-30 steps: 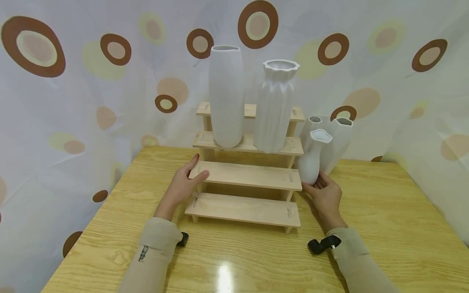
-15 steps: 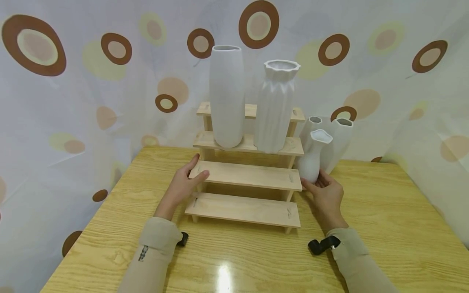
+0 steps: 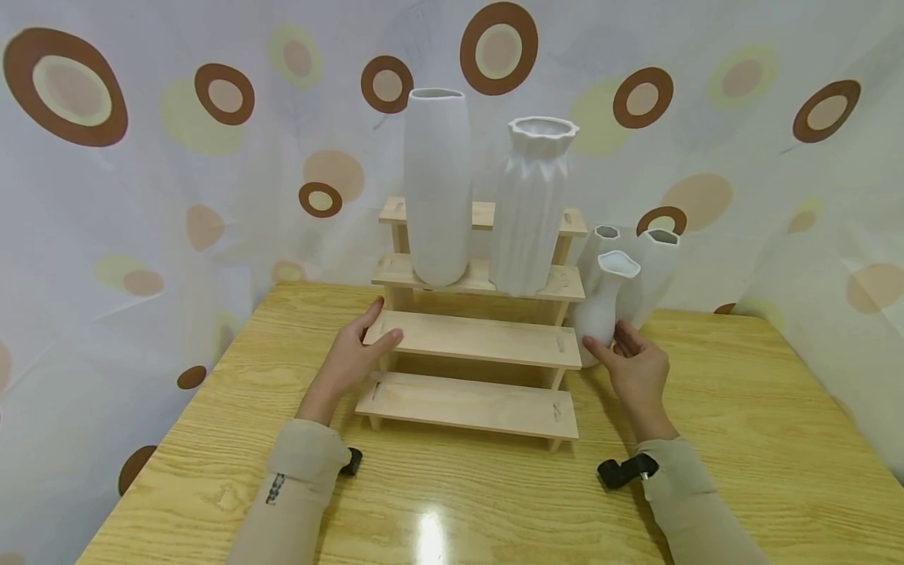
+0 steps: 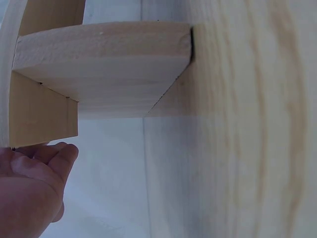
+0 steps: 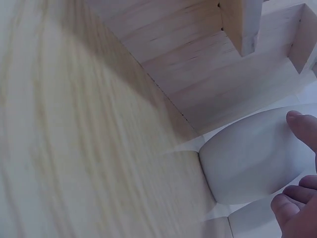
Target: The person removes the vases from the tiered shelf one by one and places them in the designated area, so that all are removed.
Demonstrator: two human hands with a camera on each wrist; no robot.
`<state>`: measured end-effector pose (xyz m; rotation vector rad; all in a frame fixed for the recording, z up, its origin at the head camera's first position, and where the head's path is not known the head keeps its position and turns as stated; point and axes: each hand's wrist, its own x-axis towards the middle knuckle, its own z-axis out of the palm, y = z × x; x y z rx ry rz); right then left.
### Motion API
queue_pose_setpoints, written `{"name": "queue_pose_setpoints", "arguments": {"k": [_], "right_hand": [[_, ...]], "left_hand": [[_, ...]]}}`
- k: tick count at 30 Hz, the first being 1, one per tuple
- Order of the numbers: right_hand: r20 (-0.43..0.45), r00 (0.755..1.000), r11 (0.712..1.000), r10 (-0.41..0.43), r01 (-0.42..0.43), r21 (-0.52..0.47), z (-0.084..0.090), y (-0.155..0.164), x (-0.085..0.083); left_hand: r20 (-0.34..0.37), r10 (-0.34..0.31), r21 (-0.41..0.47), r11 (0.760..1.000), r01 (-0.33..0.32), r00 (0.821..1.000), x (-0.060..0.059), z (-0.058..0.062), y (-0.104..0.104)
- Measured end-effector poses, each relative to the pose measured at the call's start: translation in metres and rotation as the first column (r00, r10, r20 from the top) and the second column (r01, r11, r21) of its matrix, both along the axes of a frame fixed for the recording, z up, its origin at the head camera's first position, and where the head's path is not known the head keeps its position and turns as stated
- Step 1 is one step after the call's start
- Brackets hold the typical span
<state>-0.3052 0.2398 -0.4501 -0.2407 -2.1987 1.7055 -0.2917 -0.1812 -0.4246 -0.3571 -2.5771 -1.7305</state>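
Small white vase (image 3: 606, 306) — grasped at its base by right hand (image 3: 639, 373); stepped wooden shelf (image 3: 475, 339) edge touched by released left hand (image 3: 351, 357); tabletop (image 3: 741, 439).

Left grip (image 3: 351, 357) on wooden rack (image 3: 477, 339); right grip (image 3: 636, 367) cupping small vase (image 3: 603, 304)

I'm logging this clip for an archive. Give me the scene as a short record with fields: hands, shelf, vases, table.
left hand: left hand rests on the left end of the stepped wooden shelf, fingers straight
right hand: right hand cups the base of the small white vase
shelf load: tall smooth vase and ribbed vase on an upper step
behind: two more white vases
surface: wooden table
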Motion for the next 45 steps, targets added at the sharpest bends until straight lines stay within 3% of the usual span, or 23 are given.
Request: {"name": "queue_pose_setpoints", "arguments": {"k": [18, 28, 35, 45], "right_hand": [[-0.042, 0.999, 0.996, -0.009, 0.006, -0.087, 0.014, 0.003, 0.000], [-0.015, 1.000, 0.998, -0.024, 0.023, -0.055, 0.029, 0.001, 0.006], [-0.045, 0.998, 0.998, -0.032, 0.030, -0.051, 0.040, -0.002, 0.011], [-0.093, 0.996, 0.982, -0.018, 0.000, -0.188, 0.060, -0.006, 0.021]], "left_hand": [[0.002, 0.003, -0.003, 1.000, -0.003, 1.000, 0.001, 0.001, 0.000], [-0.005, 0.008, -0.021, 1.000, -0.008, 1.000, 0.000, 0.001, 0.000], [-0.005, 0.011, -0.020, 1.000, -0.011, 1.000, 0.000, 0.001, 0.000], [-0.002, 0.010, -0.014, 1.000, -0.010, 1.000, 0.000, -0.001, 0.000]]}}
